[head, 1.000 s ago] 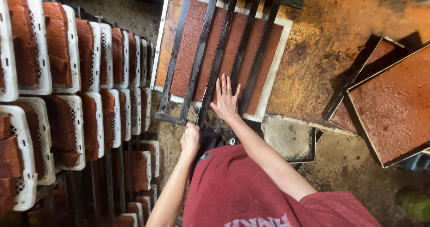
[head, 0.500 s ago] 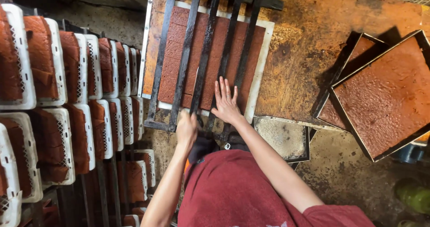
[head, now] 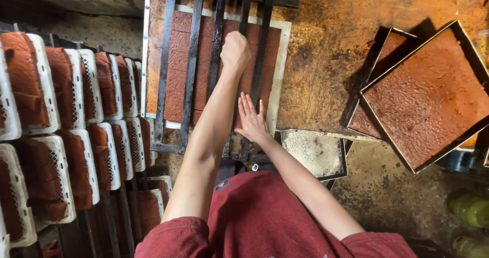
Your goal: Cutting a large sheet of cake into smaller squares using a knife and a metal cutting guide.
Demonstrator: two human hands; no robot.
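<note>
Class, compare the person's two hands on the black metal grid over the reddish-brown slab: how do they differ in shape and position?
The left hand is closed in a fist; the right hand lies flat with fingers spread. The left hand is stretched far out over the middle of the slab; the right hand sits at its near edge, close to the body. The left arm is extended, the right arm bent. Both rest at the black metal grid.

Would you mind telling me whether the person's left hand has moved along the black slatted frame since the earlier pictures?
Yes. The left hand has slid from the near end of the black slatted frame towards its far end.
</note>
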